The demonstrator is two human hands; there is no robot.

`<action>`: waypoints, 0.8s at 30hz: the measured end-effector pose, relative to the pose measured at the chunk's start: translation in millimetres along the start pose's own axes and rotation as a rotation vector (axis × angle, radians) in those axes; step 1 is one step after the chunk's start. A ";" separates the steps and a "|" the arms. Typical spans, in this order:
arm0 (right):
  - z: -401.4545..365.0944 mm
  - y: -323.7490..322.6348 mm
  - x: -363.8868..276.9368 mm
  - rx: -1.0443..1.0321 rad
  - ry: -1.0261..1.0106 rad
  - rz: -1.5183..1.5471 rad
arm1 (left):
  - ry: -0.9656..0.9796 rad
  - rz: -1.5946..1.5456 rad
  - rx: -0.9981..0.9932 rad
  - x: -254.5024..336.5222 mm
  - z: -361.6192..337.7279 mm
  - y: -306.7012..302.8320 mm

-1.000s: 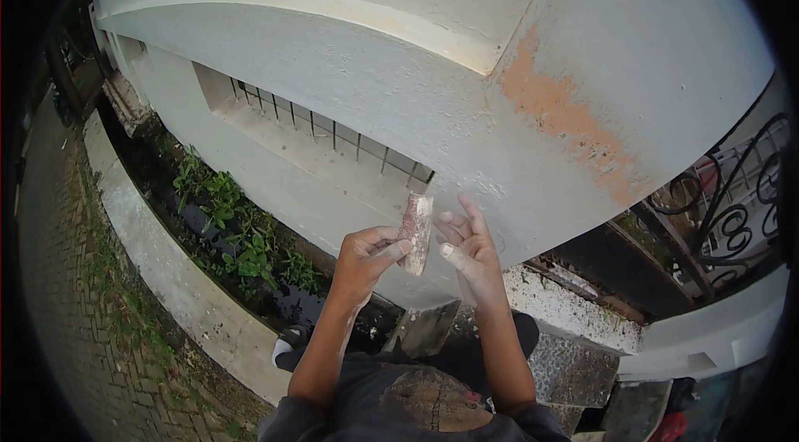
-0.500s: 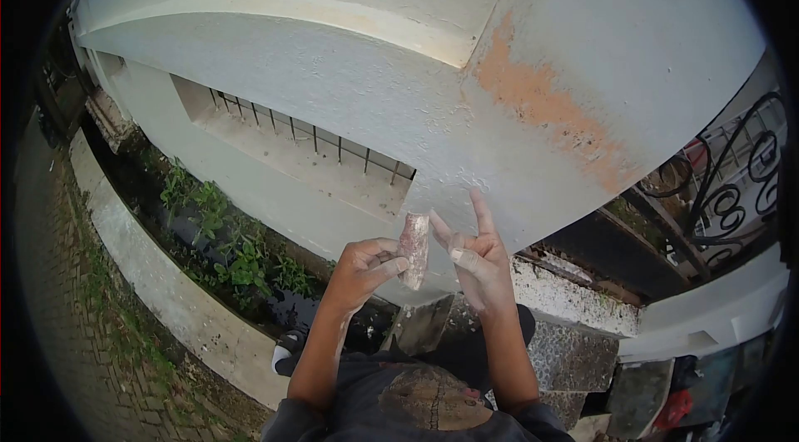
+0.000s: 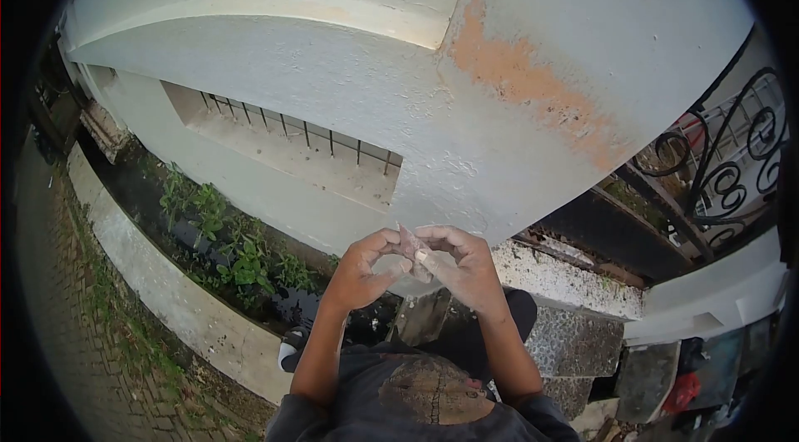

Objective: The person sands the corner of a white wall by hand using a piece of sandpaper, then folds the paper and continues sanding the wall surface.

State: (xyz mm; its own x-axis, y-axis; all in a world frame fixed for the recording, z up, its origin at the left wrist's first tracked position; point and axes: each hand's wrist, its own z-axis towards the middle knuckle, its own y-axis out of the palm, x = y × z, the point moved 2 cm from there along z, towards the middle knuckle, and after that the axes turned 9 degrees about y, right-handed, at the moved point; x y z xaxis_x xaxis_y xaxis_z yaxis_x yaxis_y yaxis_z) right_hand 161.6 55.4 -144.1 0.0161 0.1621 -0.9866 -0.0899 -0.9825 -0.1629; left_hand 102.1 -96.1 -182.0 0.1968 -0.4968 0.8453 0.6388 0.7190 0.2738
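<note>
Between both hands, in front of the white wall (image 3: pixel 275 59), is a small reddish, dust-coated piece of sandpaper-like material (image 3: pixel 408 240). My left hand (image 3: pixel 367 269) pinches it from the left side, fingers curled. From the right, my right hand (image 3: pixel 463 265) grips the same piece, its thumb against it and its fingers bent over. Whitish dust covers the fingers. Part of the piece is hidden behind the fingertips. An orange-brown patch (image 3: pixel 533 80) with rough, worn edges marks the wall above the hands.
A barred opening (image 3: pixel 291 142) cuts into the wall. Green plants (image 3: pixel 245 263) grow in a water channel beside a concrete kerb (image 3: pixel 158 267). Black scrolled ironwork (image 3: pixel 724 176) stands at the right, and a red item (image 3: pixel 682 392) lies at the lower right.
My right hand has come in from the right, its spread fingers closing on the piece. The piece now looks folded or turned between both hands. The view has shifted slightly.
</note>
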 end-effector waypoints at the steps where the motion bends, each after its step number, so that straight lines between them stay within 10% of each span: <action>1: -3.3 2.0 -3.9 0.029 -0.005 0.031 | -0.054 -0.001 -0.009 0.9 0.1 0.0; 7: -14.6 7.2 -19.0 0.365 -0.400 -0.426 | -0.183 0.119 0.095 8.9 7.1 6.4; 15: -27.5 -9.6 24.0 0.227 -0.086 0.215 | -0.040 -0.040 0.386 14.4 10.5 4.6; 24: -21.3 -9.1 34.7 0.278 -0.162 0.037 | -0.092 -0.161 0.537 13.3 10.4 12.1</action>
State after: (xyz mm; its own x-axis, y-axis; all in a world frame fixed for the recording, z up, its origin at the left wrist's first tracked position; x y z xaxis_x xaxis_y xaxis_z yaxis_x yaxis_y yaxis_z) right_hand 184.1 68.0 -176.8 -0.1485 0.1614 -0.9757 -0.3562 -0.9291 -0.0995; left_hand 104.7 -89.0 -162.6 0.0474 -0.5935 0.8035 0.1828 0.7959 0.5771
